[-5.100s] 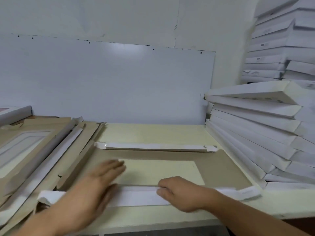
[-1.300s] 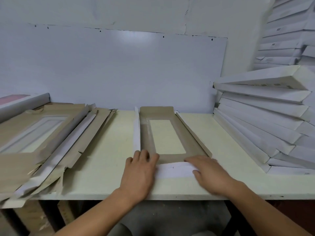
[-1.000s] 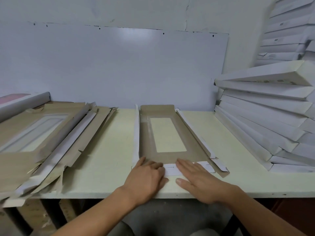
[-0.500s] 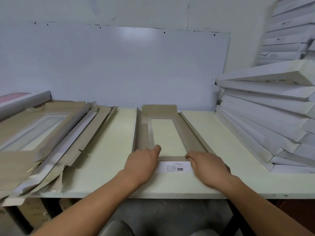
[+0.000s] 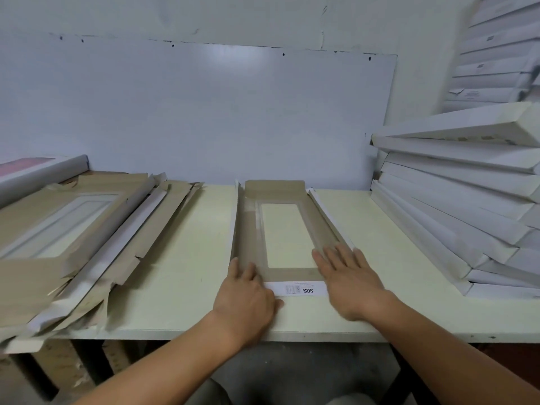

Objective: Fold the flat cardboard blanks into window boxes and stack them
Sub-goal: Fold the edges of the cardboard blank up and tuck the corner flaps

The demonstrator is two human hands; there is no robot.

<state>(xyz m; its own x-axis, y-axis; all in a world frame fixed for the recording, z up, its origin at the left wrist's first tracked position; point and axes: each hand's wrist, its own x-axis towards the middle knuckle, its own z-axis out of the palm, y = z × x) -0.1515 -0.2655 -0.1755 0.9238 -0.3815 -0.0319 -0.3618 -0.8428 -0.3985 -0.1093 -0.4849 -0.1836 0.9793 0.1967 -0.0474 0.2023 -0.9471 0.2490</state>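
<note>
Right hand (image 5: 349,280) flattened since half-second ago, fingers spread on box blank (image 5: 285,229); left hand (image 5: 247,289) pressed flat on near-left corner; printed end flap (image 5: 298,288) folded up; side walls to be raised next.

Before us: one brown cardboard blank (image 5: 287,229) with a rectangular window, lying lengthwise, side flaps raised, near white flap printed. At our left, a heap of flat blanks (image 5: 87,238). At our right, white folded boxes (image 5: 455,200), stacked askew.
</note>
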